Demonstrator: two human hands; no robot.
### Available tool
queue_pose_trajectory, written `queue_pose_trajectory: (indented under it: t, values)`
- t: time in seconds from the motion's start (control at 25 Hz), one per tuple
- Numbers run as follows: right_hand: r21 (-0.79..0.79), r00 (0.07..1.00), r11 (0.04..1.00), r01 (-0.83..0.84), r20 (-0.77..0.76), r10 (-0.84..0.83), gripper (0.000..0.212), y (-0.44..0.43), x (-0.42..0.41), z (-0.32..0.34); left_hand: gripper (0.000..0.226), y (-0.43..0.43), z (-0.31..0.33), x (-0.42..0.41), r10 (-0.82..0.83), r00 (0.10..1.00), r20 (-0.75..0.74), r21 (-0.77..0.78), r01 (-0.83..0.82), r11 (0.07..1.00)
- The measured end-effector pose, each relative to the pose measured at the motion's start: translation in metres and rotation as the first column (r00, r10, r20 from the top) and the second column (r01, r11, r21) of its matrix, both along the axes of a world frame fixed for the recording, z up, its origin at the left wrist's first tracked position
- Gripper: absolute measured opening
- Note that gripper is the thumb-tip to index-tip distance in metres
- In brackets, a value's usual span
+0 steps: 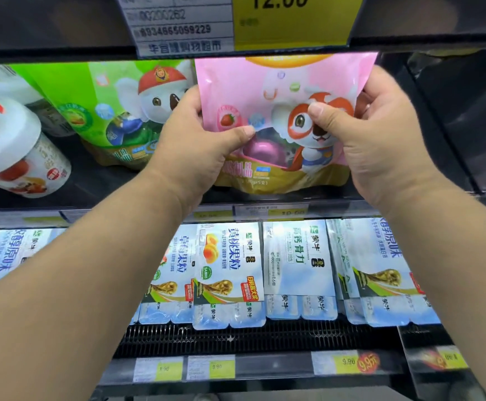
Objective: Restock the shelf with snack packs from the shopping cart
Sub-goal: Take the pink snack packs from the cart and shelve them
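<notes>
Head view shows both bare forearms reaching up and away from the near bottom corners, converging on a glossy pink plastic snack pouch (279, 91) at the front of the dark middle shelf (106, 186). The left hand (195, 140) grips the pouch's left edge, with its thumb laid across the front beside a printed strawberry and its fingers hidden behind. The right hand (380, 134) grips the right edge, its thumb pressed onto the face of a white and orange cartoon animal and its fingers curled round the side. The pouch stands upright, its gold bottom band down at the shelf's front lip; whether it rests there cannot be told. Its top is hidden behind the shelf edge above.

Just left of it stands a glossy green plastic snack pouch (100, 111) showing the same animal in a red cap. Farther left lie white plastic tubs with fruit labels (19, 157).

Above, a yellow price card (294, 21) reads 12.00, and a white label (184, 27) beside it bears 6934665099229. On the shelf below sit blue and white multipacks printed with a gold trophy; one (230, 270) reads 黄桃果粒, its right neighbour (299, 264) 高钙骨力. Small yellow price tags at the near edge read 8.90 (215, 367) and 9.90 (348, 361).
</notes>
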State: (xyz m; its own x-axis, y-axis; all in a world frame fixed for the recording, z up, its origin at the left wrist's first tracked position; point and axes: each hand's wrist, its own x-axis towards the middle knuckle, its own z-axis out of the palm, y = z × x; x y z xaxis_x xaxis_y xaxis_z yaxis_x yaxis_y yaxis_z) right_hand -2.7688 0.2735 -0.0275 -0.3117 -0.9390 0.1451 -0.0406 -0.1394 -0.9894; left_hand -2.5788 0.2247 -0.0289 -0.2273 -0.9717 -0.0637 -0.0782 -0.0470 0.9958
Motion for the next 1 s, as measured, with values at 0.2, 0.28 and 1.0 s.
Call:
queue_pose_trajectory:
  t: [0.2,0.28,1.0]
  values:
    - [0.089,0.980,0.996,-0.001,-0.196,0.019,0.056,0.021,0.008,-0.021,0.069,0.018,-0.015,0.012,-0.027,0.992,0.125,-0.094,0.039,0.995]
    - [0.088,0.971,0.996,-0.002,-0.238,0.023,0.064,0.028,0.009,-0.025,0.084,0.026,-0.020,0.018,-0.016,0.966,0.258,-0.177,0.064,0.982]
    - [0.012,0.974,0.983,0.181,-0.144,-0.178,0.020,0.026,-0.005,-0.027,0.113,0.015,-0.048,0.012,0.114,0.934,0.338,-0.341,0.008,0.940]
